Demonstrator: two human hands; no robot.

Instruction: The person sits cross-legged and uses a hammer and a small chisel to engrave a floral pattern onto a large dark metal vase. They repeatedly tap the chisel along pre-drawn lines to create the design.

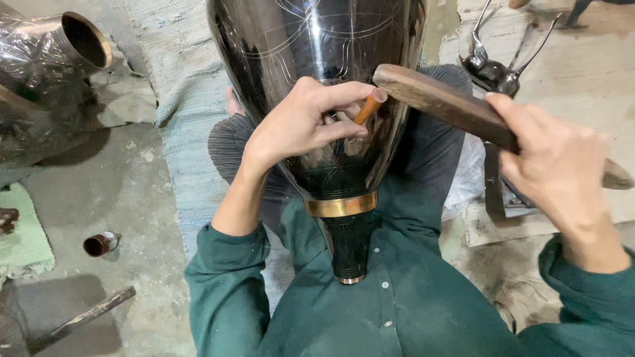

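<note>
Resting across the person's lap, neck toward the body, the black engraved vase (331,99) takes a small orange-handled chisel (368,108) pinched in the left hand (301,125) fingers. The right hand (562,165) fingers wrap a wooden mallet (450,102). Light, square taps should keep lines clean. No packages or labels show; a plastic-wrapped vessel (46,73) lies at the floor's far-left edge.

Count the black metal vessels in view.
2: a large engraved black vase resting on the person's lap, and a second vessel lying at the top left, partly cut off. Others may be out of frame.
</note>
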